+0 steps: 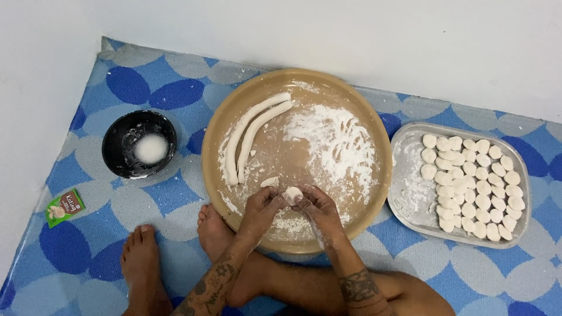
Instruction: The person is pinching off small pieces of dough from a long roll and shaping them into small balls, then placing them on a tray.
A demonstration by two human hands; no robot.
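A: Hand pose?
B: Left hand [260, 206] and right hand [316, 209] meet over the near edge of the floured round tray [222, 126], wrists angled inward, fingers curled.
A: Grip?
B: Both pinch one small dough piece [292, 195] between fingertips, closed on it, held just above the tray.

A round tray [219, 126] lies in the middle of a floor mat [175, 199], with two dough ropes [252, 134] side by side on its left half and loose flour [333, 140] to their right. At its near edge, the left hand [260, 209] and right hand [319, 212] meet around a dough piece [292, 194]. A bowl [139, 144] sits left of the tray, a small packet [64, 206] nearer and further left. Right of the tray, a metal tray [410, 193] holds dough balls [474, 181] in rows.
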